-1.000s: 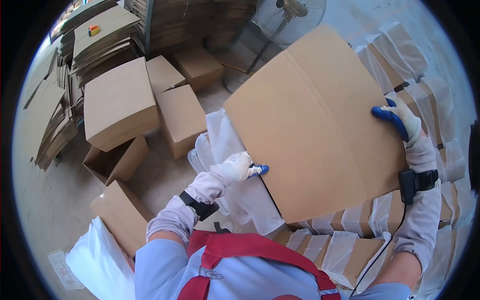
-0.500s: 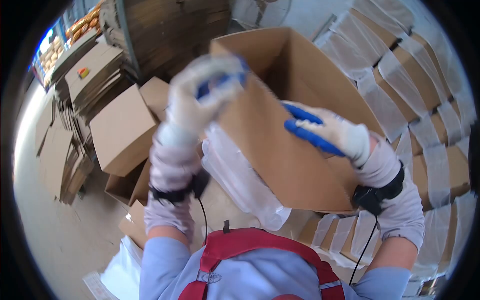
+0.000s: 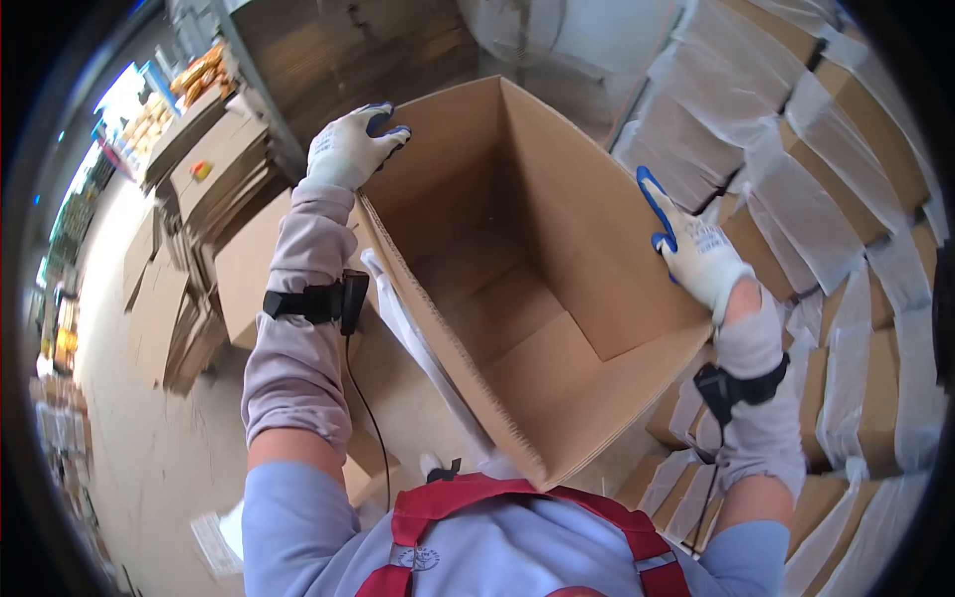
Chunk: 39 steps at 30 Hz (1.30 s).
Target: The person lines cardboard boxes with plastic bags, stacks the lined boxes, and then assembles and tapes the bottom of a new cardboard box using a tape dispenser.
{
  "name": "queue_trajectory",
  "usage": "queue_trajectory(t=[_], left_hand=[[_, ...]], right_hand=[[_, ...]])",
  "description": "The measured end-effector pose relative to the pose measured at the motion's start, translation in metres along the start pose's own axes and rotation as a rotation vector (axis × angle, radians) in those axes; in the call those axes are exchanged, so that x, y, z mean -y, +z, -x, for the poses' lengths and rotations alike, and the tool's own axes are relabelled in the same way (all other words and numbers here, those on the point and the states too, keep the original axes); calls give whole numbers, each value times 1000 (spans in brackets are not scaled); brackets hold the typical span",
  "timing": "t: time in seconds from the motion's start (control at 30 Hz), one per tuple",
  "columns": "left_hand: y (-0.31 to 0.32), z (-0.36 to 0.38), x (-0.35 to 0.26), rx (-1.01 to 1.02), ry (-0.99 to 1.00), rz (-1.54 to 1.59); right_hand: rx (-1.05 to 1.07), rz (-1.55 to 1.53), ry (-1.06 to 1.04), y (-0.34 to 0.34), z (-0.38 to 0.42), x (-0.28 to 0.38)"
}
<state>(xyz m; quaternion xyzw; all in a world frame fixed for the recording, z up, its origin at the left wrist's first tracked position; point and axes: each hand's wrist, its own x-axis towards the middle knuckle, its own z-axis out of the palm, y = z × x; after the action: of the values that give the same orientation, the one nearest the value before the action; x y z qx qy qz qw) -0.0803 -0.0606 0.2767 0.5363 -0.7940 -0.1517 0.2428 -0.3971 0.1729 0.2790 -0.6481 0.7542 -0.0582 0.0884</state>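
Observation:
An open cardboard box [image 3: 597, 229] stands in front of me, its mouth facing up and its inside bare down to the bottom flaps. My left hand [image 3: 348, 149], in a white glove with blue fingertips, is at the far left corner of the rim, with thumb and fingers apart. Along the right wall, my right hand [image 3: 696, 244] in a matching glove has its fingers spread close to the rim. White plastic sheeting [image 3: 418, 343] shows just outside the left wall.
Cartons with white plastic sheets [image 3: 846, 149] are stacked along the right. Flattened cardboard [image 3: 219, 159] lies in piles at the left, with a small red and yellow object [image 3: 201, 171] on top. A closed carton [image 3: 249, 274] is behind my left arm.
The box has turned so that its opening faces up toward me. My left hand has moved left to the far corner, and my right hand has moved from the near panel to the right wall.

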Motion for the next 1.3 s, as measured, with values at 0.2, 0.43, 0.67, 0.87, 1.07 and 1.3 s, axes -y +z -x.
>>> queue_trajectory(t=[0.2,0.43,0.67,0.87,1.07,1.3], left_hand=[[9,6,19,-176,-13,42],[101,202,159,-819,-23,600],[395,620,375,-294,-1354,272],[350,624,473,-1110,-1821,986],[293,591,549,-1328,-2251,1110],[387,640,593,-2019,-1747,1354]], right_hand=[[-328,-21,-360,23,-10,-5],[-627,52,-567,11,8,-24],[-796,211,-1105,75,98,303],[-166,9,-1013,139,101,427],[209,36,-944,208,96,490],[456,74,-794,269,54,494]])
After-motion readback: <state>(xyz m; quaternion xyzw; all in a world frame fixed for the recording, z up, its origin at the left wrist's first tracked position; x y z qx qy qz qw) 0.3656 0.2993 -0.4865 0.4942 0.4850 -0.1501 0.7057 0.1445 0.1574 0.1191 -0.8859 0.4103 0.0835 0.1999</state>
